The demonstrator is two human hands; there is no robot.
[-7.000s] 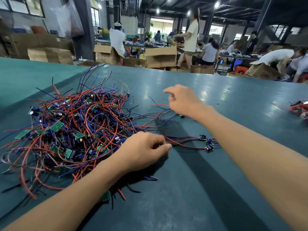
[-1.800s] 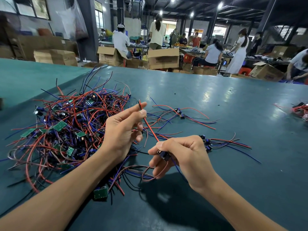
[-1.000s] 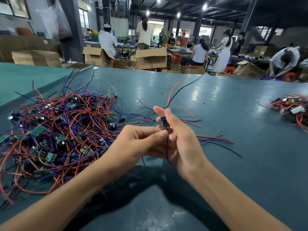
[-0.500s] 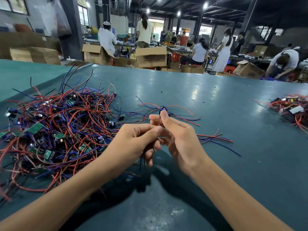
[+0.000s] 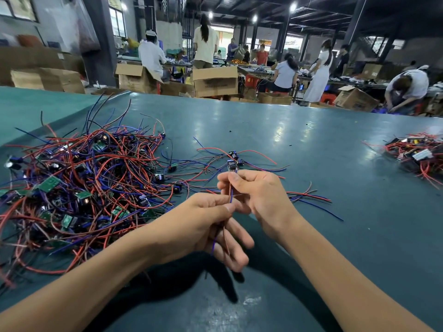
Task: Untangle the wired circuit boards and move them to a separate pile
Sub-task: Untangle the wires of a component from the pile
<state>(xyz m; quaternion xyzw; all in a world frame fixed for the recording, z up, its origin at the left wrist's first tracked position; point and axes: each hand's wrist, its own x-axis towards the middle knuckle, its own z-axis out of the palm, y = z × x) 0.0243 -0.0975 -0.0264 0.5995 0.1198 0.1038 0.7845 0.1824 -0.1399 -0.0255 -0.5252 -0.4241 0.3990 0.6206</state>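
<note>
Centre frame: right hand (image 5: 261, 195) pinches wires (image 5: 231, 197) just under board (image 5: 231, 165), left hand (image 5: 203, 226) pinches them lower. Axis runs up-frame; sorted pile (image 5: 233, 154) lies just beyond, right hand nearer.

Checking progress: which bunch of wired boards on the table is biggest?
The tangled heap beside the left hand; the loose few past the right hand and the far-right heap are much smaller.

Below the left hand's (image 5: 199, 226) pinch, the thin blue and red wires (image 5: 231, 197) smear into blur across its fingers (image 5: 237, 237), their ends indiscernible.
</note>
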